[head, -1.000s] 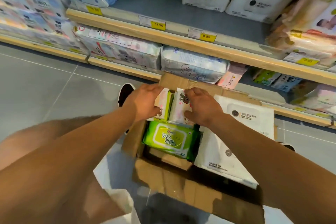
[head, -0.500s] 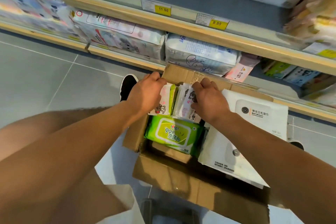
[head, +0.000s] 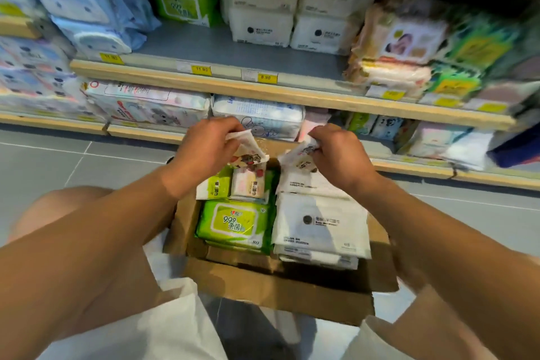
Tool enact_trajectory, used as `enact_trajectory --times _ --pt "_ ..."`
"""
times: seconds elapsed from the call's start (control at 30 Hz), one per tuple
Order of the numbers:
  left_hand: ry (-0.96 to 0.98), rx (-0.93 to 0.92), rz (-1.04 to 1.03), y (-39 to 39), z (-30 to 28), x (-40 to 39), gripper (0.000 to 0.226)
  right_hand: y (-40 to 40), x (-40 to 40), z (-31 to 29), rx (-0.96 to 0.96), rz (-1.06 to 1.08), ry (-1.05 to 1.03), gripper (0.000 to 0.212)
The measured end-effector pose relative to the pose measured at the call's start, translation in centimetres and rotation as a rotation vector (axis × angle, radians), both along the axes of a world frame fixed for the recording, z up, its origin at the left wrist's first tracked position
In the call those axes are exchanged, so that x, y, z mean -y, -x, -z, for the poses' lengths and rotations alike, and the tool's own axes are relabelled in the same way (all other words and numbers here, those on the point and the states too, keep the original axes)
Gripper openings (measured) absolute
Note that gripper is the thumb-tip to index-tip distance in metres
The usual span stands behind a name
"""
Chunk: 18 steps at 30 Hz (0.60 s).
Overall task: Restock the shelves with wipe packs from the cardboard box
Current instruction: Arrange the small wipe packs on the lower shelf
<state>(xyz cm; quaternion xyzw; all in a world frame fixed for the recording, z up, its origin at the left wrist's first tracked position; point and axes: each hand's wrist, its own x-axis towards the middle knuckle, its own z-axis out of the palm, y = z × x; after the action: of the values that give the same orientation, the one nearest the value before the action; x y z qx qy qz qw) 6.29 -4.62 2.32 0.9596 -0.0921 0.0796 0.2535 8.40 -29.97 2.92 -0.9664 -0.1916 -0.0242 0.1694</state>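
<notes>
**Two small wipe packs held above the open box**

The left hand [head: 204,149] pinches a small white wipe pack with a cartoon print [head: 248,152] by its top edge, fingers curled around it, so the pack hangs tilted over the far end of the cardboard box [head: 280,289]. The right hand [head: 336,152] grips a second small printed pack [head: 301,158] the same way, just beside the first but apart from it.

Below them the box sits open on the grey floor, its near flap folded outward. Inside, a green wipe pack [head: 233,222] lies flat at the left, with small pink and green-ended packs [head: 233,187] standing on edge behind it. A stack of white wipe packs [head: 318,228] fills the right side (each has a dark round mark on the front).

Behind the box, the lower shelf [head: 263,90] holds pale printed baby wipe packs, and yellow price tags [head: 201,69] run along its wooden edge. The shelf above carries white packs [head: 263,26] stacked two high, a green pack to their left.
</notes>
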Motion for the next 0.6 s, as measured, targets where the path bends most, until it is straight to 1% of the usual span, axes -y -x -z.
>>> enact_trajectory --times 0.13,0.3,0.37,0.47,0.6 --pt "0.036 0.038 0.038 -1.3 -1.4 4.0 0.012 -0.5 4.9 -1.2 0.079 0.078 -0.016 0.025" --pt "0.052 0.028 0.058 -4.0 -1.0 8.6 0.012 -2.1 11.3 -0.7 0.160 0.152 0.016 0.026" --pt "0.063 0.024 0.080 -5.0 -0.5 10.2 0.013 -3.1 13.9 0.0 0.181 0.179 0.044 0.023" --pt "0.086 0.034 0.111 -6.7 0.2 12.7 0.016 -5.1 17.3 1.7 0.208 0.235 0.069 0.022" --pt "0.106 0.015 0.130 -9.3 1.5 16.1 0.017 -8.1 20.4 4.9 0.193 0.307 0.095 0.018"
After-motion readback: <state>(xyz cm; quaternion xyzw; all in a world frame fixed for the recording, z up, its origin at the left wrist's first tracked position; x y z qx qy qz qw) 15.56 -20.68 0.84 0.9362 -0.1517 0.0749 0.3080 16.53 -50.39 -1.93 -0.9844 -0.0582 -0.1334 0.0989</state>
